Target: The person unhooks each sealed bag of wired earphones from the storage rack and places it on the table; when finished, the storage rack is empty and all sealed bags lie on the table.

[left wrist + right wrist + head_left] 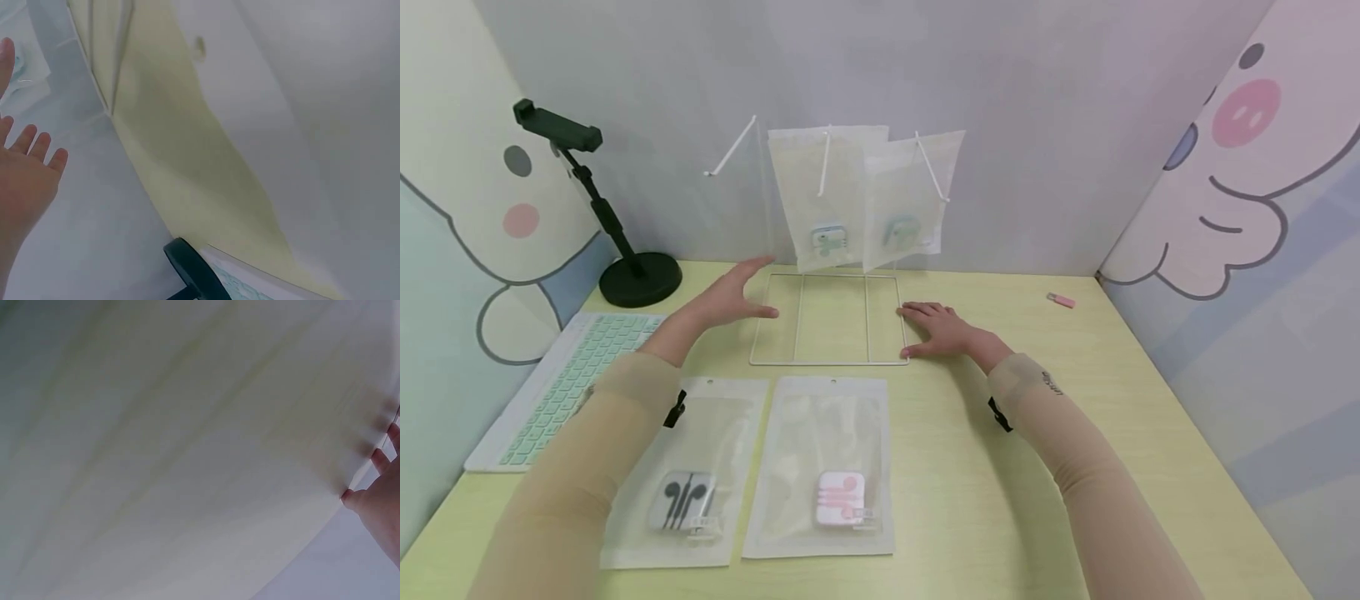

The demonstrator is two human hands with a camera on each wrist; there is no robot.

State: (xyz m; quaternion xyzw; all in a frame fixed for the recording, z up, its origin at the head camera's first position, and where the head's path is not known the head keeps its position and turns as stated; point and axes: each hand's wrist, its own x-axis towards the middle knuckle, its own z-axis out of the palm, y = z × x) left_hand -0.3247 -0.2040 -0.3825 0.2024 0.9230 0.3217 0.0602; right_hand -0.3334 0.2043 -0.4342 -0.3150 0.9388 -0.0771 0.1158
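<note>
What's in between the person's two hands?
In the head view, the flat white wire base of the rack lies between the left hand and the right hand, with yellow tabletop showing through its bars.

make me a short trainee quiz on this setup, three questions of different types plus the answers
1. Count: how many pouches hang from the hooks of the white wire rack?
2. True or false: the flat pouch with the pink earphones lies on the table.
3. Fill in the blank: the person's ___ hand is the one nearer the keyboard.

Key:
1. Two; the hook at the left end is bare.
2. True.
3. Left; the left hand is on the keyboard's side.
</note>
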